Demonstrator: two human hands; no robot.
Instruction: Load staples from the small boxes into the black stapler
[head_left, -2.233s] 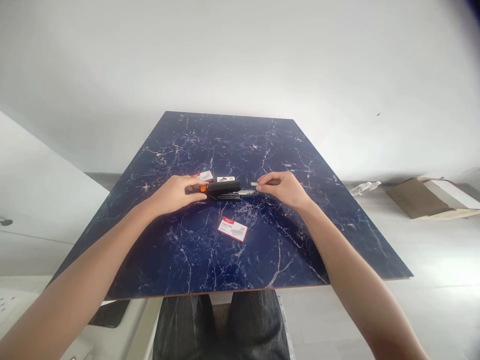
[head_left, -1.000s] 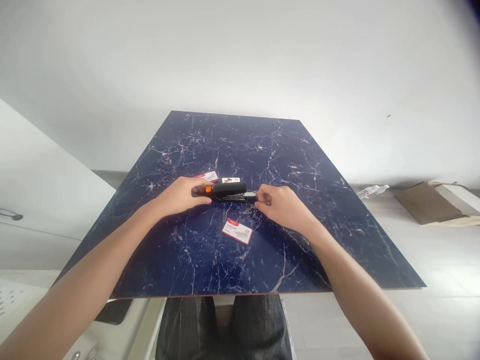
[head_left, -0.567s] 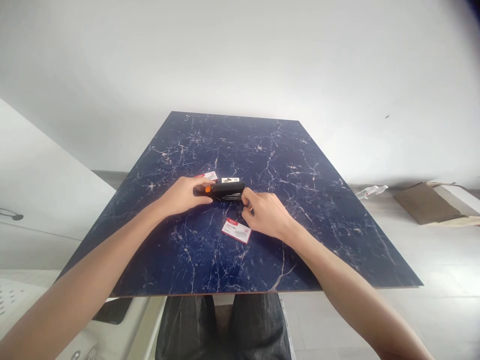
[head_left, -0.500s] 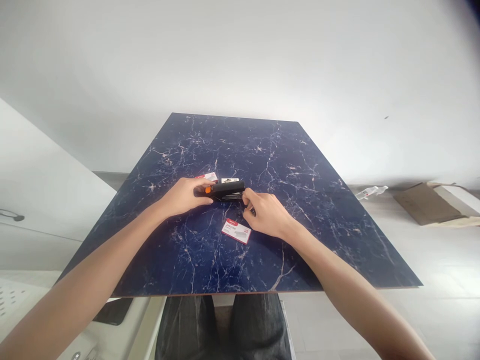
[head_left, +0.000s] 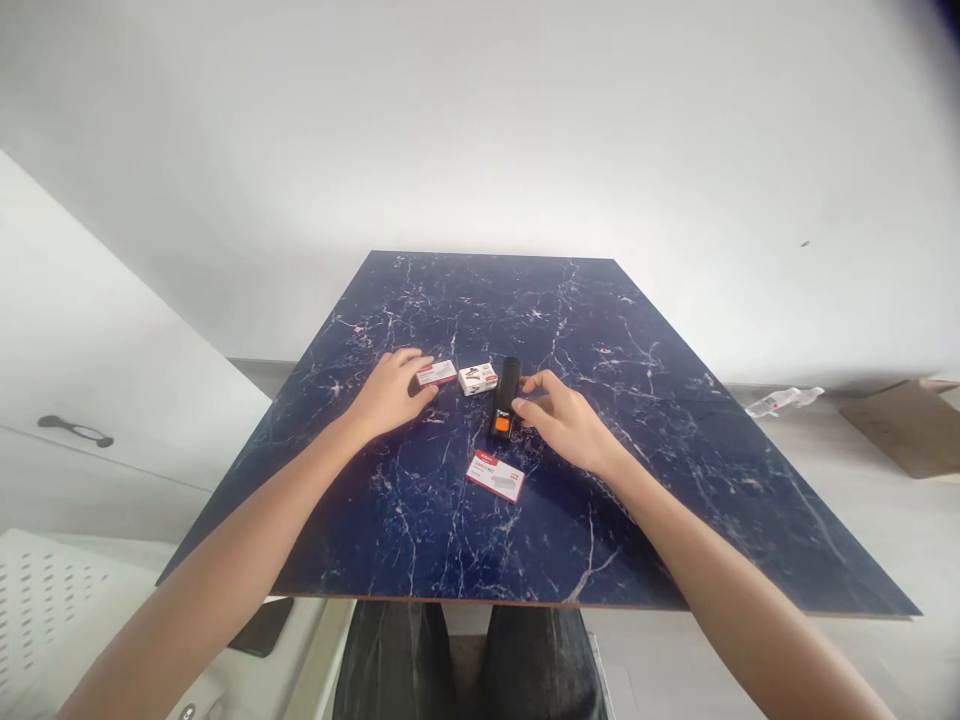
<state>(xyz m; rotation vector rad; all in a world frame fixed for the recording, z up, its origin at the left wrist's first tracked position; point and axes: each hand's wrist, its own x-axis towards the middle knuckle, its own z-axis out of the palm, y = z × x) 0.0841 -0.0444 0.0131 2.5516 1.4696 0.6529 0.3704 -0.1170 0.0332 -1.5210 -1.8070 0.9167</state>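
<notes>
A black stapler [head_left: 508,385] with an orange patch at its near end points away from me, just right of the table's middle. My right hand [head_left: 559,415] holds it from the right side, thumb and fingers against it. My left hand [head_left: 394,395] is at the left end of a red-and-white staple box [head_left: 439,374], fingers and thumb apart around that end; whether it grips cannot be made out. Between that box and the stapler lies a small white box [head_left: 478,379] with a dark picture. Nearer to me, another red-and-white staple box [head_left: 495,477] lies flat and slightly turned.
The blue marbled table [head_left: 420,540] ends at a white wall. A white cabinet with a handle [head_left: 75,431] stands on the left. On the floor to the right are a clear plastic wrapper [head_left: 784,402] and a cardboard box [head_left: 904,430]. A dark flat object [head_left: 262,627] lies below the table at left.
The stapler was held sideways between both hands and now points away from me at the right hand. My left hand has let go of it and come to the staple box. The view has shifted slightly.
</notes>
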